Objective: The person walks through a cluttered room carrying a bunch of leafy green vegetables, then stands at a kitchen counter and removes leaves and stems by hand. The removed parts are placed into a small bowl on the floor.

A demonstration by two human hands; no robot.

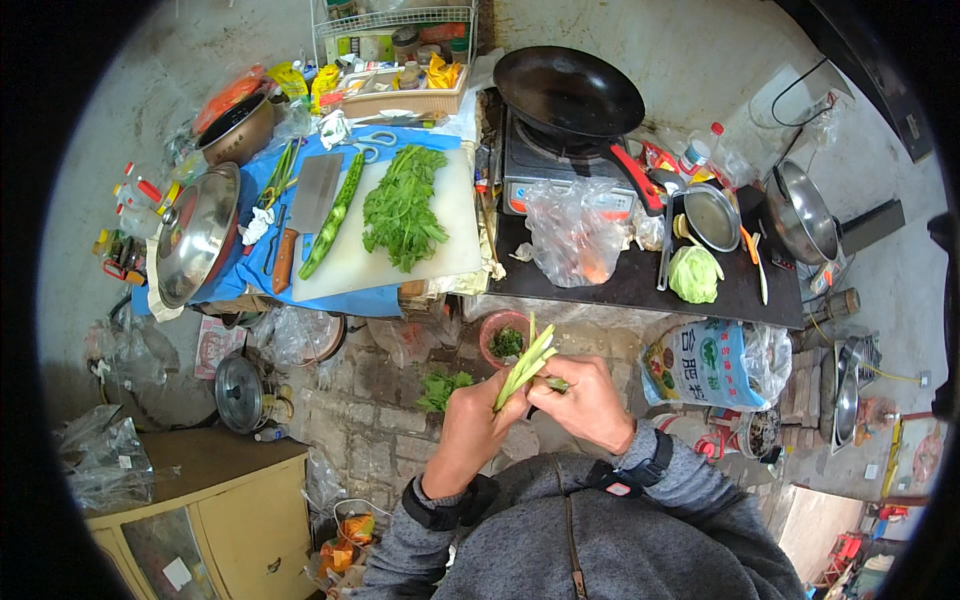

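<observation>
My left hand [474, 424] is closed around a small bunch of pale green celery-like stalks [529, 365], which point up and away from me. Against it, my right hand [586, 397] pinches the lower part of the stalks, with a short green end showing at its fingers. Below the hands a pink plastic basin [491, 330] on the floor holds dark green trimmings, and leafy greens [442, 390] lie on the floor beside it. On the white cutting board [442, 262] rest a heap of green leaves [407, 202] and a partly peeled cucumber [332, 217]. The cleaver [316, 191] lies at its left.
A black wok [568, 90] with a red handle sits on the stove. On the dark counter are a plastic bag [574, 232], a ladle [666, 240], a metal bowl [712, 217] and a cabbage [694, 275]. A lidded pan [196, 232] stands left; a yellow cabinet [255, 517] is at lower left.
</observation>
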